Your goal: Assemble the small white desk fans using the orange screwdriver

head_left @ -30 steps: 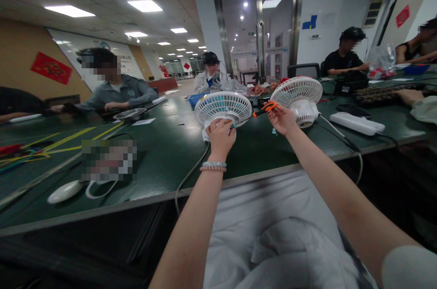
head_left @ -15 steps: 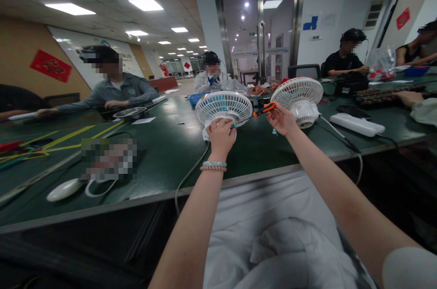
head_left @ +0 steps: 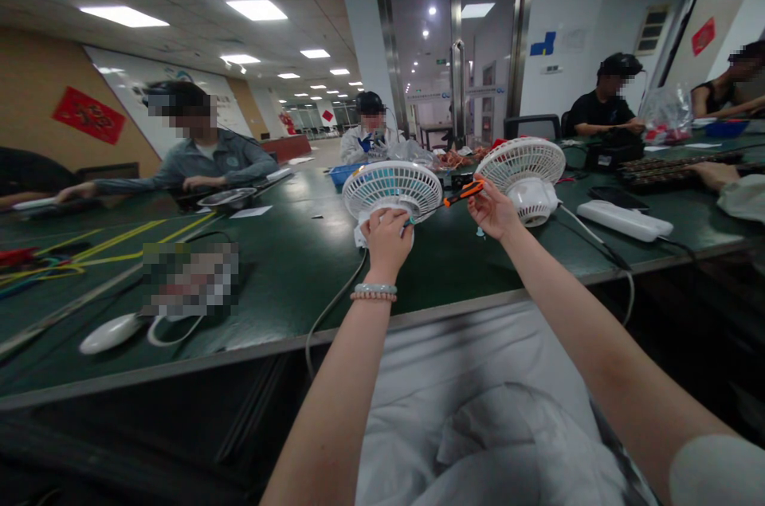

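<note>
A white electric fan (head_left: 391, 181) lies with its slatted cage tilted up, and my left hand (head_left: 388, 235) is closed around its rear housing. Between my right hand's (head_left: 493, 209) fingers is the orange and black handle of a screwdriver (head_left: 463, 193). Its shaft runs left to the housing beside my left fingertips, where a small teal piece shows; the tip itself is too small to make out. A second white fan (head_left: 523, 171) stands just behind my right hand. Below that hand a small light-blue piece (head_left: 480, 233) rests on the table.
The green table (head_left: 275, 267) also bears a white power strip (head_left: 625, 220), a dark phone (head_left: 618, 197), a blue bin (head_left: 347, 174) and a white mouse-shaped object (head_left: 111, 333). A grey cord (head_left: 326, 311) hangs over the front edge. Several people sit around the table.
Both hands, the screwdriver and the fans stay almost where they were. At far left, a co-worker's outstretched hand has shifted slightly.
</note>
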Demonstrator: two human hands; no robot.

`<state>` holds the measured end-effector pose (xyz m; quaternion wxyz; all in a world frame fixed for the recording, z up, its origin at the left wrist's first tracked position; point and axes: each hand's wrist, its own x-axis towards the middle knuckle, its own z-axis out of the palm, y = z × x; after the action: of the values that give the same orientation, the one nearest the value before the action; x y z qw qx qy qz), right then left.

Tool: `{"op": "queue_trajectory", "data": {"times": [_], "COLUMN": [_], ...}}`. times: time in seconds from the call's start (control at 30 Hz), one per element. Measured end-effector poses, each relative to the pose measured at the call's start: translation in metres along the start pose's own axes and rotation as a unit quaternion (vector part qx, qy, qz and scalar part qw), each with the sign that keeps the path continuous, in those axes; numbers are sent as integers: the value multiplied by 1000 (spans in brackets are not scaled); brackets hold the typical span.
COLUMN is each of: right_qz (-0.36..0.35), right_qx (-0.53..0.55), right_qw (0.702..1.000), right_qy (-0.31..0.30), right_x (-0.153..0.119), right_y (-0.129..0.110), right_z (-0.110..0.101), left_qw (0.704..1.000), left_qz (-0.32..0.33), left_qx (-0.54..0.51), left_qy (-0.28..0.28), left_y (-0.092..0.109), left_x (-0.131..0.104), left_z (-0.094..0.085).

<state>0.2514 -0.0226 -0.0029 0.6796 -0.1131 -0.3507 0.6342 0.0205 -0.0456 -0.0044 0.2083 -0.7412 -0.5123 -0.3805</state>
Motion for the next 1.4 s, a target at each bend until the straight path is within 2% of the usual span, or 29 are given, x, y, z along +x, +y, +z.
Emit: {"op": "queue_trajectory", "data": {"times": [0.57, 0.97, 1.17, 1.4], "right_qz": [15, -3, -34, -16], "right_qx": [43, 34, 35, 50], "right_qw": [999, 999, 999, 998], "right_qy": [-2, 5, 22, 28], "right_x": [2, 3, 8, 6], "right_y": [-1, 1, 4, 2], "right_z": [-2, -1, -4, -2], "left_qw": [1000, 1000, 1000, 1000], "left_qz": [0, 3, -2, -8], "left_qx": [-1, -1, 2, 4], "left_qy": [5, 14, 10, -3], "left_y": [0, -2, -1, -1], "left_x": [0, 1, 1, 2], "left_z": [0, 0, 0, -1]}}
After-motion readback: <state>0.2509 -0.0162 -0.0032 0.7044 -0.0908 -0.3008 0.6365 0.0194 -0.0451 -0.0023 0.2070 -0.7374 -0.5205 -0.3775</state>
